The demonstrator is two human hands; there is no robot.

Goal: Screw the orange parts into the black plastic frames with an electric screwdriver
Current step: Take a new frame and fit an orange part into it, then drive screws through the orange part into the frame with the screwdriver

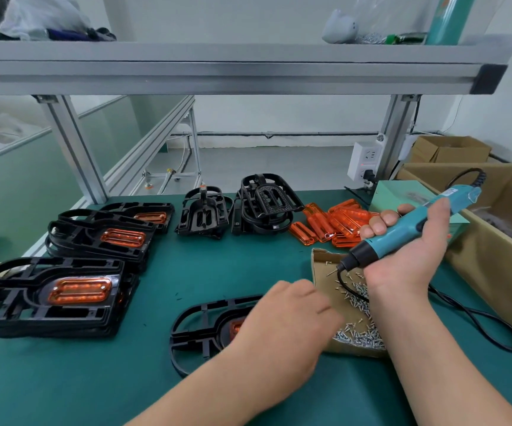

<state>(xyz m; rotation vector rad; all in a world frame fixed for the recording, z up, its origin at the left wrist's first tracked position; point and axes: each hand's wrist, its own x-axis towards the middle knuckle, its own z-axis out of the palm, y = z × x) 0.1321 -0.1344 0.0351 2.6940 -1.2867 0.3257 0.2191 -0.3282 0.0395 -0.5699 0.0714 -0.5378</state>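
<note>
Head view, the only one. The right hand (408,250) is wrapped palm-up round the barrel of the teal electric screwdriver (397,235), at three o'clock from the picture's middle. The bit slants down toward eight o'clock and hangs over the cardboard tray (319,256), probably so that a screw can be taken up on the tip. The left hand (288,315), at five o'clock, lies knuckles-up over the black frame (199,330) in work and covers most of its orange part (236,327). It seems placed to steady the frame, with the fingertips at the tray's edge. The fingers curl under, and I cannot tell whether they pinch a screw.

Containers: the tray, at three o'clock of the left hand, holds a heap of small silver screws (356,336), thickest at its near end. The large carton (479,272) at the right edge holds something grey, too blurred to name. Loose orange parts (340,222) are piled on the green mat (187,272) at twelve o'clock of the tray, near the right hand. Fitted frames (55,296) are stacked at nine o'clock and bare frames (263,204) at twelve, likely to keep done and undone work apart
</note>
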